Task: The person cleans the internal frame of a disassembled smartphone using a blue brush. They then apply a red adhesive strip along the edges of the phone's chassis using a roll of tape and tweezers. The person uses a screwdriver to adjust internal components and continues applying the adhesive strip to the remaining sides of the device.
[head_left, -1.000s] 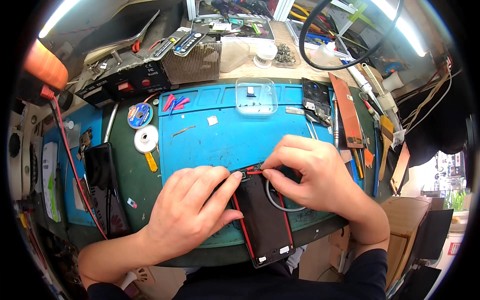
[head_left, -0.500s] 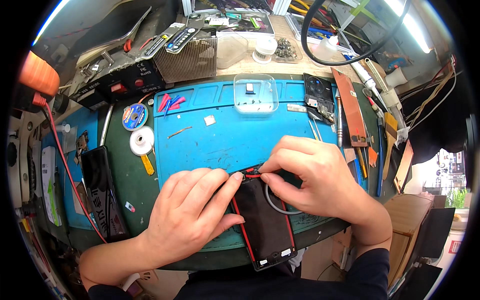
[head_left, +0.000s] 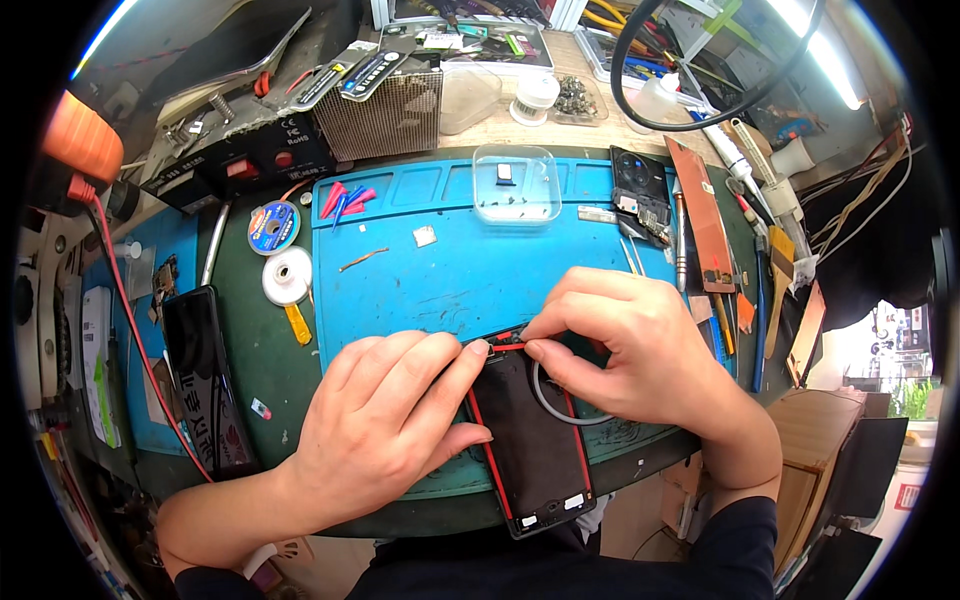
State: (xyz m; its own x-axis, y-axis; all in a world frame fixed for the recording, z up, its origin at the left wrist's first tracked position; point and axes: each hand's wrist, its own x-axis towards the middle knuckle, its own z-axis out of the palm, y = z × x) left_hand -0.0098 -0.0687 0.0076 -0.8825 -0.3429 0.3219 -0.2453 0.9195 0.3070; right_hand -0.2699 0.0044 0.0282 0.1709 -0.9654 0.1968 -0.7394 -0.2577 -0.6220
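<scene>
An opened phone (head_left: pixel 530 440), a dark panel with red strips along its sides, lies tilted at the near edge of the mat. My left hand (head_left: pixel 385 410) holds its upper left part, index fingertip on the top corner and thumb at the left edge. At the phone's top end, my right hand (head_left: pixel 625 345) pinches with thumb and index finger; what sits between the tips is too small to make out. A red strip and small dark parts show there. From under the right hand a grey cord-like loop (head_left: pixel 560 412) curves over the phone's right side.
On the blue mat (head_left: pixel 420 285) stands a clear tray (head_left: pixel 515 215) with small parts. Farther right lie a dark phone part (head_left: pixel 640 185) and several tools. To the left are a solder spool (head_left: pixel 273 229), a white reel (head_left: pixel 287 275) and another phone (head_left: pixel 205 380). A black cable loop (head_left: pixel 620 85) hangs overhead.
The view has shifted very slightly. Both hands keep nearly the same place on the phone, with only a tiny movement of the right fingers.
</scene>
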